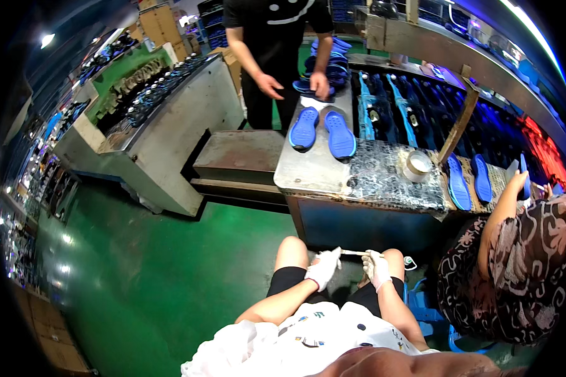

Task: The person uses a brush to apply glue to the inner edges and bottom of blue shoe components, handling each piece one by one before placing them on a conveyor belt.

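Note:
Both my hands wear white gloves and are held over my knees, below the table's front edge. A thin pale stick (354, 252), perhaps a brush, spans the gap between them. My left hand (323, 269) is closed around one end, and my right hand (377, 269) is closed on the other. Ahead of me on the metal tabletop (308, 171) lie two blue shoe soles, a left sole (304, 129) and a right sole (341, 136), side by side. A round metal can (417, 166) stands to their right on the stained part of the tabletop.
Across the table, a person in black (277, 44) stands with hands by a stack of blue soles (336, 63). At my right, a seated person in a patterned top (516, 264) holds a sole near two others (468, 182). A conveyor (415, 107) carries dark and blue shoe parts.

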A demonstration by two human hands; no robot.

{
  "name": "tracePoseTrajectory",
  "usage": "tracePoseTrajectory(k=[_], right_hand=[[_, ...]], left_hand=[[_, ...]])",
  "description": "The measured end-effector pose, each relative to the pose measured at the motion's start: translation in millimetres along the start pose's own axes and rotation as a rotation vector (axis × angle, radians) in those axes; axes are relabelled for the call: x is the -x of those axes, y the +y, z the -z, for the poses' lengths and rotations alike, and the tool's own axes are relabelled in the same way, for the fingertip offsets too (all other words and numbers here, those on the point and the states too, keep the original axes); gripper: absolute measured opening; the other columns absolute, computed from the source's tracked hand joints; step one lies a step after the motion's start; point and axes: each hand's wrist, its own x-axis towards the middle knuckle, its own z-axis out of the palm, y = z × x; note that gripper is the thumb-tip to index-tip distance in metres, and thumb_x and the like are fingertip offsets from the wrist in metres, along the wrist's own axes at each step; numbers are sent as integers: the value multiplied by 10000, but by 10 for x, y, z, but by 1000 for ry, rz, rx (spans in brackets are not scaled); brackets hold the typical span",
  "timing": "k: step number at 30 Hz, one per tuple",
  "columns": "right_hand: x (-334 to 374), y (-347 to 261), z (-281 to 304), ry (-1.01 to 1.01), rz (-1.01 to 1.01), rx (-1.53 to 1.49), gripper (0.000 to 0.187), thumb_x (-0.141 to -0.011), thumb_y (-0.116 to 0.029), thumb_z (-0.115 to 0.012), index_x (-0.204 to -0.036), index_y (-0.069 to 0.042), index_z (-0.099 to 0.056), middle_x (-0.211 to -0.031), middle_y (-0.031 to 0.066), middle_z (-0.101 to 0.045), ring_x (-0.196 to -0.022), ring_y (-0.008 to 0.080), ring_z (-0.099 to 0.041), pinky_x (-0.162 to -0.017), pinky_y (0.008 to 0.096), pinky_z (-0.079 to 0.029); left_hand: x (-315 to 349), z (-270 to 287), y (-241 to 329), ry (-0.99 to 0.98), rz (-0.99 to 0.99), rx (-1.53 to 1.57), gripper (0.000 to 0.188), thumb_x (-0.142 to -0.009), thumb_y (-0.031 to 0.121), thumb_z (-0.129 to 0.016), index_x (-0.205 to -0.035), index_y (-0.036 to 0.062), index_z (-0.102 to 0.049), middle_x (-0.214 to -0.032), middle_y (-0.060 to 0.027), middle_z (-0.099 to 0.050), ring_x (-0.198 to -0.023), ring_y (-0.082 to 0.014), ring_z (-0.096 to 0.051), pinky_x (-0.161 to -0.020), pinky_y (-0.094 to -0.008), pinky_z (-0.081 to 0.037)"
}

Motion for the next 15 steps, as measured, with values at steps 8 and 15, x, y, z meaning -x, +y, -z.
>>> tracePoseTrajectory(k=[8, 15], right_hand=[[-27, 6, 120, 52, 13, -25, 248, -952, -272, -555, -1069, -57, -590, -833, 61, -640, -648, 109, -582, -534, 217, -454], [93, -126, 80, 108, 30, -62, 226, -949, -246, -568, -1063, -54, -601, -805, 53, -649, -615, 100, -585, -526, 210, -465]], left_hand=[[-609, 1247, 1166, 886, -925, -571, 439, -805, 351, -686, -1117, 52, -603, -1184, -221, -575, -1106, -392, -533, -988, -501, -386], [-1321, 1735, 1803, 445, -456, -739, 900, -683, 701, -643, -1317, 86, -474, -1277, -232, -479, -1211, -393, -449, -1044, -521, -312]])
